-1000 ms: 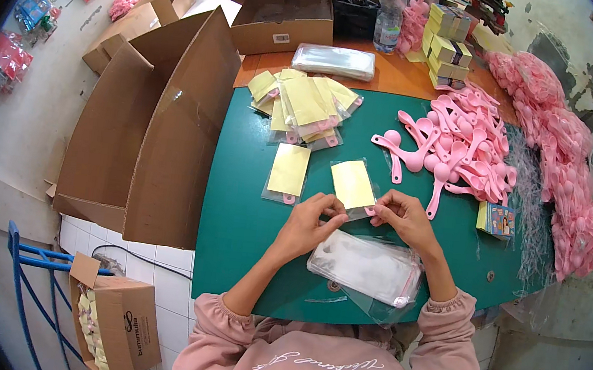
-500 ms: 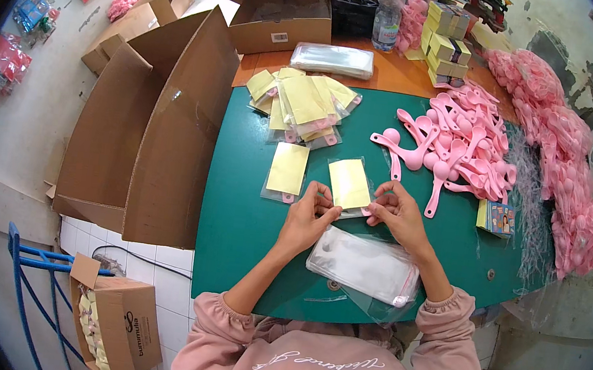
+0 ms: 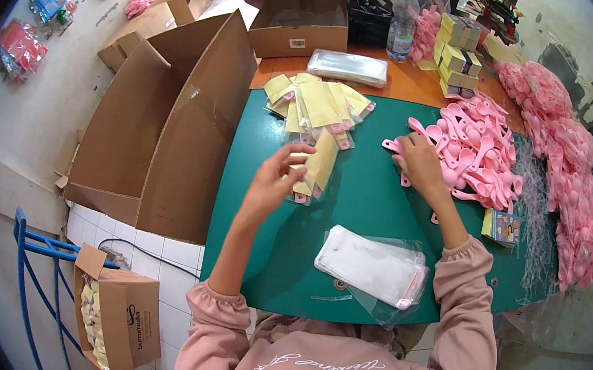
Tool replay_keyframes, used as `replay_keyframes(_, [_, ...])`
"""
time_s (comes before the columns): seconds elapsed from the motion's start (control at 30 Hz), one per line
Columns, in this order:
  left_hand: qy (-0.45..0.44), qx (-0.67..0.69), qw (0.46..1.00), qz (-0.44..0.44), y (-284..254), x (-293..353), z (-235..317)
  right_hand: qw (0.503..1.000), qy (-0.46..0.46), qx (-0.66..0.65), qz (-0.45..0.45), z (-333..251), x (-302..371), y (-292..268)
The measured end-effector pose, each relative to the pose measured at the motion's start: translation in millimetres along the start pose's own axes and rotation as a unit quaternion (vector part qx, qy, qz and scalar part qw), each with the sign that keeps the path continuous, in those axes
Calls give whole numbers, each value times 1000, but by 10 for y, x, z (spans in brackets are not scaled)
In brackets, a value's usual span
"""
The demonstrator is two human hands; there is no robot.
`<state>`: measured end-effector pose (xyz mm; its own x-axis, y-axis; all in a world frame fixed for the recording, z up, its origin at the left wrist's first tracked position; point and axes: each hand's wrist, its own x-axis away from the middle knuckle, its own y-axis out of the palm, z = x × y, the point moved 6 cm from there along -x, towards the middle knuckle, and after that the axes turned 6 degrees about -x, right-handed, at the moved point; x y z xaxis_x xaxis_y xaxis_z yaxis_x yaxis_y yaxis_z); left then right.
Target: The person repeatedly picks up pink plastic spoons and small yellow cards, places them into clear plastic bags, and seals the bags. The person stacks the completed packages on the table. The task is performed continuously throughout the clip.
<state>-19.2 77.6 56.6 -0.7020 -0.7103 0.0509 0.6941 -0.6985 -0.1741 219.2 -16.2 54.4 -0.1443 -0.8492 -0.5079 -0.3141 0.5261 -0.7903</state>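
Observation:
My left hand [image 3: 273, 181] hovers at the left of the green table, fingers apart. Just beside its fingertips a clear packet with a yellow card [image 3: 324, 157] sits tilted over another packet [image 3: 302, 188]. Behind them lies a loose heap of similar packets [image 3: 318, 105], pink handle ends showing through the plastic. My right hand [image 3: 420, 162] reaches to the left edge of a pile of pink scoop spoons [image 3: 472, 150]. Its fingers close over a pink spoon [image 3: 393, 145], whose bowl is hidden under the hand. A stack of clear plastic sleeves [image 3: 375, 267] lies close to my body.
A small stack of printed cards [image 3: 501, 227] lies right of the spoons. Bagged pink spoons [image 3: 569, 165] line the right side. Banded yellow card stacks [image 3: 460, 57], a water bottle [image 3: 403, 23] and more sleeves [image 3: 348, 67] stand behind. A tall open carton [image 3: 189, 129] borders the left edge.
The yellow-card packet that both hands held has moved left and back, onto the other packet. My left hand has parted from it. My right hand has moved to the spoon pile.

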Motion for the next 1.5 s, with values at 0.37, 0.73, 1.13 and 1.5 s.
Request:
replay_keyframes(0.37, [195, -406, 891, 57, 536, 261, 270, 979, 114, -139, 98, -40, 58, -625])
replay_keyframes(0.73, [232, -328, 871, -282, 1526, 290, 90, 932, 144, -314, 114, -280, 373, -911])
replay_keyframes(1.13, [42, 126, 963, -236, 1234, -19, -90, 867, 187, -425, 180, -101, 570, -898])
replay_keyframes(1.5, [-45, 114, 981, -153, 1013, -117, -59, 848, 152, -450, 235, -234, 560, -914])
